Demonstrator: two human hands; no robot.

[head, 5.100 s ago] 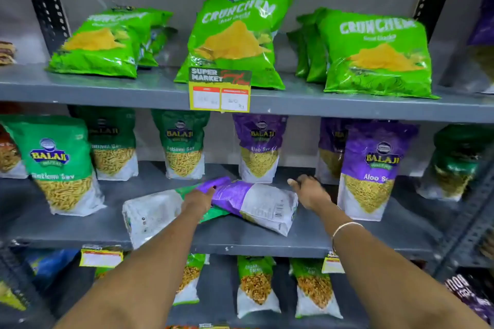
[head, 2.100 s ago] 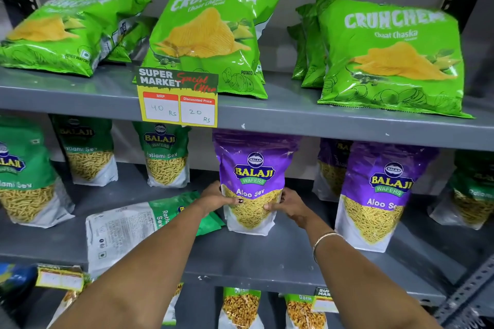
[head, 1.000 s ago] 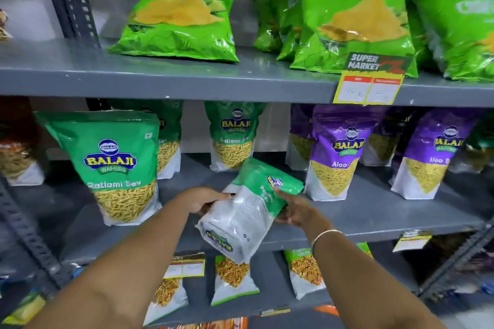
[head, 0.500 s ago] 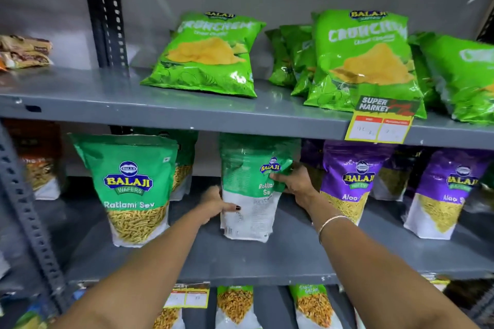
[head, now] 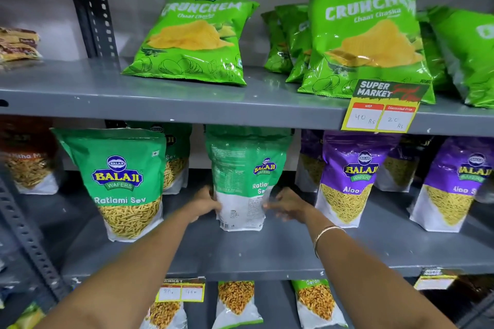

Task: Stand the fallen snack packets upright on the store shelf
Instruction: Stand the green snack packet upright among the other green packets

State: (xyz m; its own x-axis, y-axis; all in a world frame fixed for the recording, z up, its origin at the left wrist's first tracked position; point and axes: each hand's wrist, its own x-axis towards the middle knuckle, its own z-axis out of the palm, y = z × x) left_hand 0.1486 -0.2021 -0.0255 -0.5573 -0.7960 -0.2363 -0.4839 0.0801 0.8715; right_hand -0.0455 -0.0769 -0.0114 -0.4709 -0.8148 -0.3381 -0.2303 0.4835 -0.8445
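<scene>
A green Ratlami Sev packet (head: 242, 173) stands upright on the grey middle shelf (head: 240, 256), turned so its printed back and side face me. My left hand (head: 205, 201) presses against its lower left edge. My right hand (head: 287, 204) is at its lower right edge, fingers spread and blurred; I cannot tell if they touch the packet. Another green Ratlami Sev packet (head: 120, 181) stands upright to the left. Purple Aloo Sev packets (head: 350, 179) stand upright to the right.
Green Crunchem chip bags (head: 192, 40) lean on the top shelf, one of them behind a yellow price tag (head: 382, 109). A slotted upright post (head: 91, 5) rises at the left. More packets (head: 235, 302) stand on the shelf below. Brown packets (head: 18, 44) lie at top left.
The green packet went from tilted in both hands to standing on the middle shelf. My right hand dropped from its upper edge to its lower right side.
</scene>
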